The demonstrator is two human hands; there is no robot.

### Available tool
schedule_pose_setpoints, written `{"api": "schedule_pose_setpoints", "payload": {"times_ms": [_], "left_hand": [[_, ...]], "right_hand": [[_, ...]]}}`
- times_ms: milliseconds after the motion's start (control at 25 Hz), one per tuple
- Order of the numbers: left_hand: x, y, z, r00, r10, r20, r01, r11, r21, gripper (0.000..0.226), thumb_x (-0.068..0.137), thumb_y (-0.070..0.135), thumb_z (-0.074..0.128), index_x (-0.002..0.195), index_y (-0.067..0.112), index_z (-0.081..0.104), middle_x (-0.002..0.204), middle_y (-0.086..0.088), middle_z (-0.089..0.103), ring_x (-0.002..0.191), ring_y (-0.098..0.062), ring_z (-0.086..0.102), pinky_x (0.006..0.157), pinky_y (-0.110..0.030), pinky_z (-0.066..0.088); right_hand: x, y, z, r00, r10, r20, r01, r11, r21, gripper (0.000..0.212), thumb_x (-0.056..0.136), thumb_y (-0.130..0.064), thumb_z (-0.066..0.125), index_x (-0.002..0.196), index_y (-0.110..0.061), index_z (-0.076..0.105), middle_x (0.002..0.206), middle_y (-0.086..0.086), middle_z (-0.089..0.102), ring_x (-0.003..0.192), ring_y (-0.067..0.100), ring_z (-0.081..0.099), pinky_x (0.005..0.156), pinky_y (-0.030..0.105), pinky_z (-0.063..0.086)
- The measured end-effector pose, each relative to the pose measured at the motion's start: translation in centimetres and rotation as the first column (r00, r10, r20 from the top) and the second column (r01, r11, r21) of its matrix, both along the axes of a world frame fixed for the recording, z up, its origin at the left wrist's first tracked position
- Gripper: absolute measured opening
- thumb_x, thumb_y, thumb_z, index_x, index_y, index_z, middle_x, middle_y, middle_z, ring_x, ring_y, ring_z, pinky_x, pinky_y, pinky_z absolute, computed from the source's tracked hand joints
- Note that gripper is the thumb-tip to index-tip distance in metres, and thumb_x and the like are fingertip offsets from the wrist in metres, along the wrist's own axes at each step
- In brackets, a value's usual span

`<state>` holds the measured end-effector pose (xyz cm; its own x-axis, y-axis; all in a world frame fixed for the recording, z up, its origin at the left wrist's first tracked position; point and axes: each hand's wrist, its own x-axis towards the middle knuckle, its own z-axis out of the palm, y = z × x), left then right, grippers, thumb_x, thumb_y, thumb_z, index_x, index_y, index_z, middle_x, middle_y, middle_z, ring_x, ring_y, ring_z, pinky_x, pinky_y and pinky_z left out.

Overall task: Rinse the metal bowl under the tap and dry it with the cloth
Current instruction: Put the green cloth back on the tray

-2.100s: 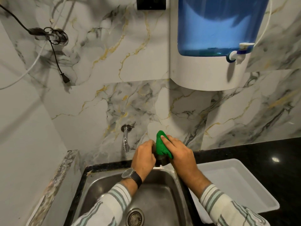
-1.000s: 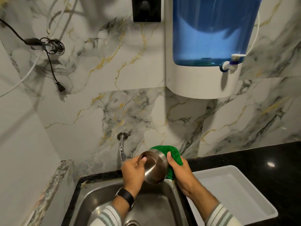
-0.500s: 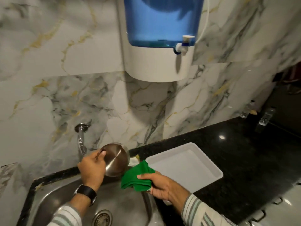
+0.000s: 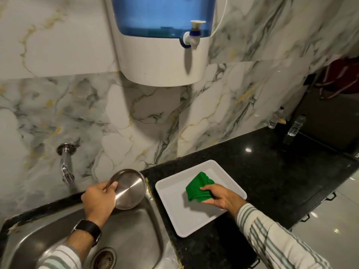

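left hand point(image 4: 99, 199) grips the smooth round steel bowl point(image 4: 129, 188), partly hiding its rim; right hand point(image 4: 220, 196) clutches the folded green cloth point(image 4: 197, 188) over the white tray point(image 4: 174, 191).

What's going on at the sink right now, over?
Left hand grips metal bowl over sink. Right hand holds green cloth over white tray. Nothing in the way.
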<state>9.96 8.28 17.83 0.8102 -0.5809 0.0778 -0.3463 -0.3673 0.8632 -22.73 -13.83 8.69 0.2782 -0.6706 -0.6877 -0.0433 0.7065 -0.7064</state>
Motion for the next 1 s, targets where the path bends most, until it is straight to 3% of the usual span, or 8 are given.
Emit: {"api": "schedule_pose_setpoints", "payload": {"times_ms": [400, 560, 640, 720, 800, 840, 920, 1000], "left_hand": [[-3.7, -6.5, -3.7, 0.994, -0.062, -0.088, 0.068, 0.995, 0.068, 0.017, 0.098, 0.016, 0.073, 0.084, 0.012, 0.082, 0.07, -0.008, 0.075, 0.073, -0.025, 0.068, 0.069, -0.037, 0.058], [-4.9, -9.8, -7.9, 0.996, -0.09, -0.005, 0.09, 0.982, 0.166, 0.035, 0.098, 0.022, 0.072, 0.066, 0.008, 0.074, 0.063, -0.012, 0.072, 0.064, -0.026, 0.067, 0.068, -0.031, 0.053], [-5.9, -10.9, -9.9, 0.994, -0.112, -0.013, 0.113, 0.974, 0.198, 0.041, 0.097, 0.032, 0.07, 0.063, 0.009, 0.074, 0.059, -0.008, 0.07, 0.061, -0.025, 0.067, 0.066, -0.035, 0.055], [-6.4, -11.9, -11.6, 0.991, -0.136, 0.001, 0.132, 0.962, 0.24, 0.042, 0.095, 0.037, 0.067, 0.065, 0.009, 0.076, 0.062, -0.007, 0.072, 0.066, -0.029, 0.069, 0.071, -0.04, 0.058], [-7.1, -13.2, -13.1, 0.985, -0.173, -0.009, 0.168, 0.94, 0.296, 0.034, 0.099, 0.028, 0.07, 0.072, 0.01, 0.08, 0.068, -0.005, 0.073, 0.069, -0.025, 0.068, 0.073, -0.034, 0.051], [-7.5, -13.9, -13.5, 0.981, -0.193, -0.014, 0.188, 0.931, 0.313, 0.031, 0.099, 0.026, 0.07, 0.075, 0.009, 0.08, 0.068, -0.005, 0.072, 0.07, -0.024, 0.067, 0.072, -0.032, 0.047], [-8.6, -15.3, -14.9, 0.975, -0.219, -0.035, 0.218, 0.919, 0.33, 0.031, 0.099, 0.023, 0.072, 0.074, 0.007, 0.079, 0.069, -0.01, 0.074, 0.071, -0.028, 0.07, 0.07, -0.033, 0.049], [-9.7, -16.4, -16.0, 0.97, -0.218, -0.109, 0.243, 0.908, 0.341, 0.03, 0.099, 0.021, 0.071, 0.073, 0.006, 0.078, 0.075, -0.013, 0.077, 0.075, -0.031, 0.073, 0.072, -0.041, 0.062]], "right_hand": [[-4.2, -9.7, -7.1, 0.992, -0.124, 0.027, 0.119, 0.984, 0.136, 0.047, 0.075, 0.019, 0.034, 0.115, 0.006, 0.053, 0.11, 0.034, 0.064, 0.097, 0.049, 0.066, 0.063, 0.061, 0.064], [-4.4, -11.6, -10.4, 0.936, 0.055, -0.347, -0.074, 0.997, -0.04, 0.024, 0.098, 0.015, 0.039, 0.104, 0.005, 0.06, 0.084, 0.022, 0.073, 0.066, 0.034, 0.074, 0.047, 0.043, 0.061], [-5.4, -12.5, -11.0, 0.705, 0.14, -0.696, -0.319, 0.938, -0.134, 0.013, 0.094, 0.003, 0.059, 0.104, 0.001, 0.067, 0.084, 0.015, 0.074, 0.067, 0.032, 0.074, 0.056, 0.037, 0.054], [-5.9, -13.1, -10.0, 0.18, 0.089, -0.98, -0.686, 0.725, -0.06, 0.022, 0.096, -0.014, 0.064, 0.116, -0.008, 0.07, 0.111, 0.009, 0.078, 0.099, 0.027, 0.077, 0.081, 0.036, 0.06], [-3.9, -12.0, -7.6, 0.019, -0.063, -0.998, -0.842, 0.537, -0.05, 0.024, 0.102, -0.017, 0.054, 0.122, -0.014, 0.066, 0.118, 0.008, 0.077, 0.108, 0.027, 0.075, 0.091, 0.037, 0.06], [-2.2, -10.8, -6.3, 0.087, -0.042, -0.995, -0.887, 0.452, -0.096, 0.022, 0.103, -0.022, 0.053, 0.119, -0.017, 0.066, 0.112, 0.009, 0.078, 0.101, 0.028, 0.077, 0.086, 0.04, 0.062], [1.4, -7.9, -5.2, 0.52, 0.242, -0.819, -0.791, 0.499, -0.355, 0.024, 0.103, -0.038, 0.057, 0.107, -0.019, 0.071, 0.09, 0.012, 0.08, 0.074, 0.025, 0.078, 0.063, 0.036, 0.064], [3.7, -5.2, -4.7, 0.657, 0.388, -0.646, -0.739, 0.501, -0.451, 0.035, 0.103, -0.048, 0.059, 0.102, -0.016, 0.073, 0.073, 0.007, 0.077, 0.057, 0.012, 0.071, 0.055, 0.025, 0.057]]}}
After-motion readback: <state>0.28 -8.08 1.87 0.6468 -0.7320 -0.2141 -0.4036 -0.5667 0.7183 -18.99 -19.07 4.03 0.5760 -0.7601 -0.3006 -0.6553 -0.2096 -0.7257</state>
